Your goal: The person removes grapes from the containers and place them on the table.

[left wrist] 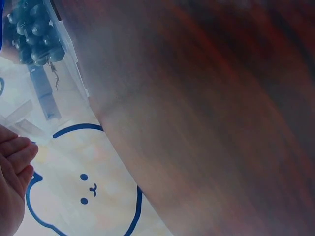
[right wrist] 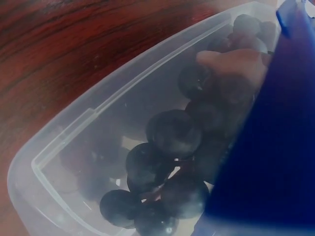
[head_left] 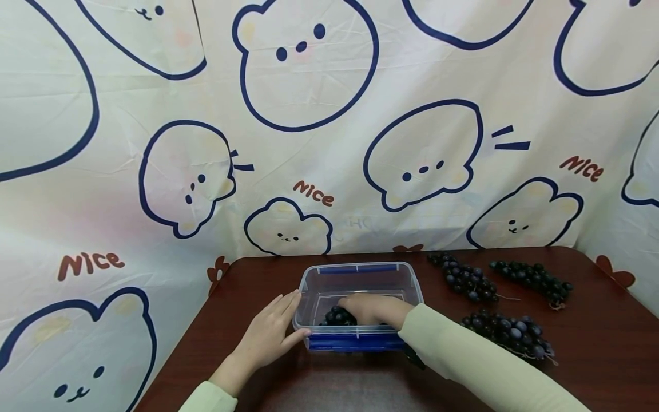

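Note:
A clear plastic box point(head_left: 360, 281) with blue latches stands on the table. Dark grapes point(head_left: 338, 316) lie in a bunch inside it, at the front left. Reaching over the box's right side, my right hand point(head_left: 374, 309) holds the bunch, its fingertips partly hidden. Through the wall in the right wrist view, a finger point(right wrist: 236, 64) lies against the grapes point(right wrist: 174, 133). My left hand point(head_left: 271, 331) rests on the box's left rim, fingers extended and thumb at the front corner. The left wrist view catches its fingers point(left wrist: 17, 152) near the box and grapes point(left wrist: 37, 32).
Three more bunches lie right of the box: one at the back point(head_left: 465, 278), one at the far right point(head_left: 532, 278), one nearer the front point(head_left: 512, 333). Dark reddish-brown tabletop point(head_left: 329, 383) extends in front. A patterned curtain point(head_left: 437, 68) hangs behind.

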`<action>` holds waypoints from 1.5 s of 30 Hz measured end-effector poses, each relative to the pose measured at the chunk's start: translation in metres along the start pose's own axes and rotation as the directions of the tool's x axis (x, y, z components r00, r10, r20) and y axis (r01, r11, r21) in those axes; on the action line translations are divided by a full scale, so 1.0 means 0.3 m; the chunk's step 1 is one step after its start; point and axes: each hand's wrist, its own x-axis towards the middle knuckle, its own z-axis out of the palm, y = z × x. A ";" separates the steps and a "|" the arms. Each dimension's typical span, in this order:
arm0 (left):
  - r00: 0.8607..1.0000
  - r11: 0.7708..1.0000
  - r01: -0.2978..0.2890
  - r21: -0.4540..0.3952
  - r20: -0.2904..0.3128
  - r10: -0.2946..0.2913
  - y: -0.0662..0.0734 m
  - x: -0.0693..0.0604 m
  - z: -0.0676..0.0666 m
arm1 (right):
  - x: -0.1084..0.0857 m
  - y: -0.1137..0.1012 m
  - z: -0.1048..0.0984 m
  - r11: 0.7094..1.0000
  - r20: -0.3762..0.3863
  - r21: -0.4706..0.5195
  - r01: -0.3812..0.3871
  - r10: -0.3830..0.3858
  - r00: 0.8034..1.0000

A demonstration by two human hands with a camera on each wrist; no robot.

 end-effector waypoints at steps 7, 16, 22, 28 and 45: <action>1.000 1.000 -0.001 0.007 0.007 0.001 -0.001 -0.001 -0.002 | -0.004 0.002 -0.002 1.000 -0.008 0.001 -0.003 0.003 1.000; 0.999 1.000 0.012 0.009 0.042 -0.013 0.004 0.002 -0.010 | -0.009 -0.004 -0.008 0.999 -0.007 -0.044 -0.020 0.020 1.000; 0.998 1.000 0.022 0.017 0.058 -0.023 0.005 0.001 -0.012 | -0.015 -0.002 -0.008 0.999 -0.023 -0.048 -0.018 0.017 1.000; 0.999 1.000 0.015 0.020 0.052 -0.016 0.004 0.001 -0.010 | -0.023 0.001 -0.009 0.997 -0.041 -0.073 -0.017 0.014 0.999; 0.999 1.000 0.024 0.015 0.043 -0.024 0.002 -0.001 -0.004 | -0.070 0.013 -0.018 0.976 -0.197 -0.217 0.018 -0.062 0.978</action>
